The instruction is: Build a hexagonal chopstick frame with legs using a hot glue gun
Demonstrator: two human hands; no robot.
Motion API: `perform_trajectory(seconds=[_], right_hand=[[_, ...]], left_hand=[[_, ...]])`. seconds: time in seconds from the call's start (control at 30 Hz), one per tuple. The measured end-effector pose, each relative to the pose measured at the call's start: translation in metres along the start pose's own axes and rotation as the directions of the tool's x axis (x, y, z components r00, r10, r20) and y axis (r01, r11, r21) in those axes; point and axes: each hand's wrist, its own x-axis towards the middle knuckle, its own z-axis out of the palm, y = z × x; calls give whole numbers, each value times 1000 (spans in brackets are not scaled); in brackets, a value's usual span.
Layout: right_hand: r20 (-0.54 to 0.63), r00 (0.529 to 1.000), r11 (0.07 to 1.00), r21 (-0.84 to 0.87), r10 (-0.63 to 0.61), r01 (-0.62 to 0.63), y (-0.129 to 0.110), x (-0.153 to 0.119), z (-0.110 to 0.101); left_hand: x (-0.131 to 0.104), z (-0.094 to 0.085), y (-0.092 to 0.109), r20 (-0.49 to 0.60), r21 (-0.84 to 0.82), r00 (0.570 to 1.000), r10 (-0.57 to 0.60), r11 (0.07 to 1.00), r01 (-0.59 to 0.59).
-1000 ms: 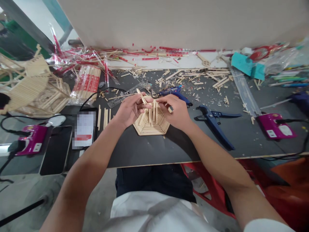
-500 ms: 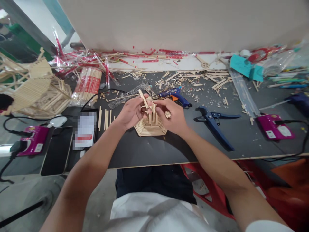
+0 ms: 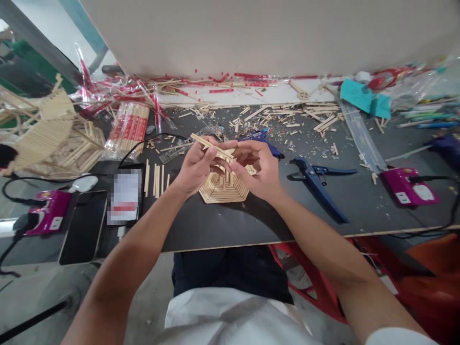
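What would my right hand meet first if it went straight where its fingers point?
Most likely the wooden stick in your left hand; your right hand looks close to its end, though depth is unclear.

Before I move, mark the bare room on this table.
Bare: the table front, nearer than the stick piece; also, specks aside, between blue cutter and rightmost purple socket. Crowded: the back, under stick scraps, and the left, around the black phone.

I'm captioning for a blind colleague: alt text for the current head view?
A person's left hand holds a wooden stick, one end by the right hand, over a many-sided stick base on a dark table; blue cutter at right.
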Motion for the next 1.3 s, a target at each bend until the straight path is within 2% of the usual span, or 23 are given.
perform_trajectory(seconds=[0.1, 0.3, 0.43, 0.5, 0.6, 0.67, 0.7, 1.1, 1.3], right_hand=[[-2, 1000, 1000, 2, -25, 25, -2, 1, 0], [2, 998, 982, -182, -55, 55, -4, 4, -2], [11, 993, 957, -263, -119, 118, -1, 11, -9], [33, 985, 934, -313, -172, 174, 1, 14, -14], [44, 983, 926, -331, -177, 182, 3, 17, -17], [37, 989, 936, -320, -141, 146, 3, 17, -18], [36, 992, 940, -316, -123, 128, 4, 17, -18], [35, 998, 955, -292, -49, 57, 8, 11, -15], [27, 997, 972, -221, -75, 79, 9, 12, -15]], left_hand=[[0, 1, -2, -7, 46, 1000, 27, 999, -27], [3, -1, -5, -23, 154, 994, 107, 983, -102], [6, -14, 1, -84, 315, 956, 281, 918, -242], [6, -22, 7, -93, 461, 925, 368, 839, -287], [3, -28, 13, -1, 738, 901, 433, 609, -292], [1, -28, 14, 67, 829, 894, 443, 474, -297], [0, -27, 13, 85, 845, 893, 442, 444, -300], [-1, -19, 7, 104, 831, 897, 430, 457, -316], [-2, -16, 2, 70, 763, 933, 352, 583, -278]])
